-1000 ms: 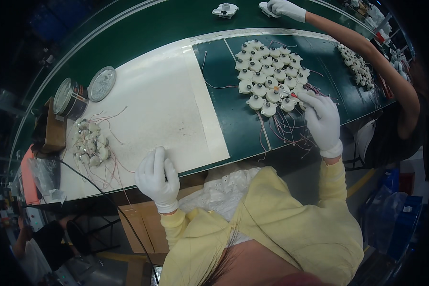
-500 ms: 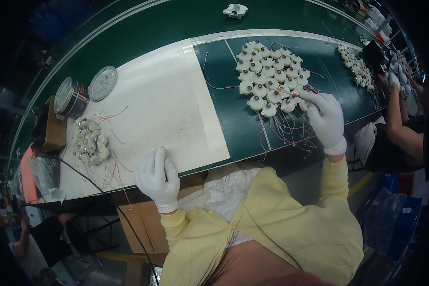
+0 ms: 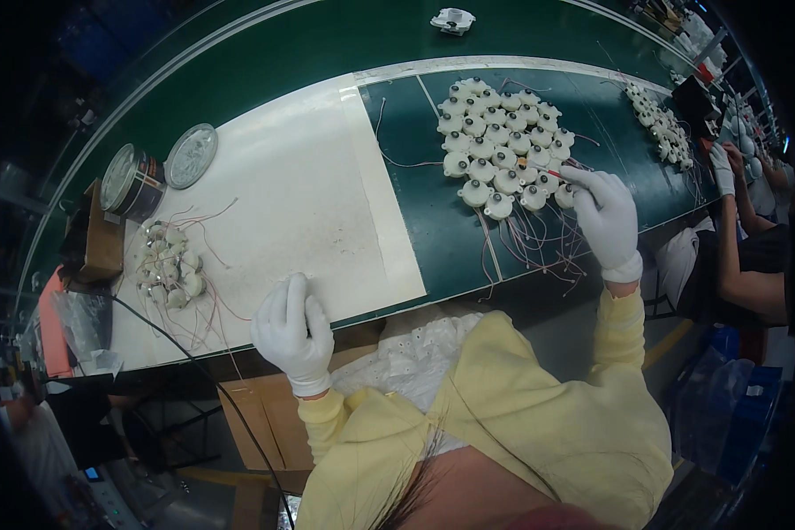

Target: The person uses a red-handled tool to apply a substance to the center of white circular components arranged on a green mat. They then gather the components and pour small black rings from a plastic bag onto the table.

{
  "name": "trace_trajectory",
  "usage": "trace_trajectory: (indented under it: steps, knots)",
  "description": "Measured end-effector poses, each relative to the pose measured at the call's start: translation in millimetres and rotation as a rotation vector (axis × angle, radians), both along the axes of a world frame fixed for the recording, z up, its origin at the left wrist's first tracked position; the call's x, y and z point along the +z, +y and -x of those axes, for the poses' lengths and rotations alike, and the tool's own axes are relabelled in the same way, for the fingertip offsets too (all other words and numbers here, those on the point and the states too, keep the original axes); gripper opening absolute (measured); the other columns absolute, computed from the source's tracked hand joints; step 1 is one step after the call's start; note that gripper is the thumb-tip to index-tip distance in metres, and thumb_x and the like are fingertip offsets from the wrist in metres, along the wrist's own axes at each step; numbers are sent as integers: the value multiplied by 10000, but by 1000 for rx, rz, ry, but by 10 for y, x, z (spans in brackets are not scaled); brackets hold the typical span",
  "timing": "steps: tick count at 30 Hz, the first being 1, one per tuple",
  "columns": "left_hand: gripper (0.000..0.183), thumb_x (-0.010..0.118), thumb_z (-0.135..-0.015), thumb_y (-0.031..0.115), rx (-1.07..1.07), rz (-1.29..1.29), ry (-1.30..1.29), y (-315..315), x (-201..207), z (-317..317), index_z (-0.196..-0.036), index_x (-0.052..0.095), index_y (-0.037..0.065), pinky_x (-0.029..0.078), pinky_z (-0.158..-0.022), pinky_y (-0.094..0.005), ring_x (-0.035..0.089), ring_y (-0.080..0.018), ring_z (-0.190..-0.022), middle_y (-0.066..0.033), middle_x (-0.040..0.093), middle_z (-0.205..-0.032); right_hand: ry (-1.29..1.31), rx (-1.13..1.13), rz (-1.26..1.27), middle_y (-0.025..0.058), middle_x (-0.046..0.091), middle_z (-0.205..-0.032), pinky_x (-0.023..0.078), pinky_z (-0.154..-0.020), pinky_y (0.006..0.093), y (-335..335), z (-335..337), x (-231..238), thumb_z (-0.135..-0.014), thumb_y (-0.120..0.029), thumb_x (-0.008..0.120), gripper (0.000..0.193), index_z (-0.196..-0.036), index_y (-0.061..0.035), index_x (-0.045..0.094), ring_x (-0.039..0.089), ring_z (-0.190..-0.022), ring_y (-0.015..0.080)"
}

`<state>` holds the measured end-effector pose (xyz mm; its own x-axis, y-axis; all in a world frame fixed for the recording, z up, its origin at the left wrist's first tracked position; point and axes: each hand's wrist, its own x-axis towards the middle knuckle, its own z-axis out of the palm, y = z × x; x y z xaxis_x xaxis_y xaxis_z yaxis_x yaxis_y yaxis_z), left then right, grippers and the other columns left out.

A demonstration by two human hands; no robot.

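Note:
In my gloved right hand (image 3: pixel 605 221), closed in a pinch, is a thin red-handled brush (image 3: pixel 549 173). Its tip reaches over the right part of a dense cluster of small cream round motors (image 3: pixel 495 134), each with a dark knob on top. Thin red and white wires (image 3: pixel 530 243) trail from the cluster toward the table's front edge. My gloved left hand (image 3: pixel 293 334) rests at the front edge of the white sheet (image 3: pixel 300 194), fingers loosely bent and apart, holding nothing.
On the left are a second pile of wired motors (image 3: pixel 170 265), a tin (image 3: pixel 132 183), its round lid (image 3: pixel 192 155) and a cardboard box (image 3: pixel 97 234). A white part (image 3: pixel 453 20) lies on the green conveyor (image 3: pixel 327 40). More motors (image 3: pixel 658 124) sit at right, near a co-worker's gloved hand (image 3: pixel 722 168).
The brush tip has shifted slightly right over the motors. The white part on the conveyor has moved right. At right, the co-worker's gloved hand has moved. My left hand stays put.

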<state>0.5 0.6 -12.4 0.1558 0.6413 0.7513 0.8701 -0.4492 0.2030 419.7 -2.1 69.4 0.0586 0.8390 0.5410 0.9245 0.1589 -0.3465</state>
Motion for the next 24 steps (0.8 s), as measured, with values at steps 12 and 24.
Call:
trace_trajectory:
  steps: [12,24]
  knots:
    - [288,703,-853,92,3,3,-3,5,-17,-9,-1134,732,36,513,-790,-397,690,-302,-926,-104,738,-1070,48,2,-5,84,683,-822,469,-719,388,-23,3,1,-856,-27,599,270,-1055,-77,774,599,-762,272]
    - [296,733,-786,83,-5,19,-38,-3,82,46,-1079,732,43,519,-758,-397,695,-308,-926,-97,732,-1035,31,62,25,101,682,-880,488,-787,327,-20,22,282,-898,39,587,285,-1131,-22,740,617,-825,246]
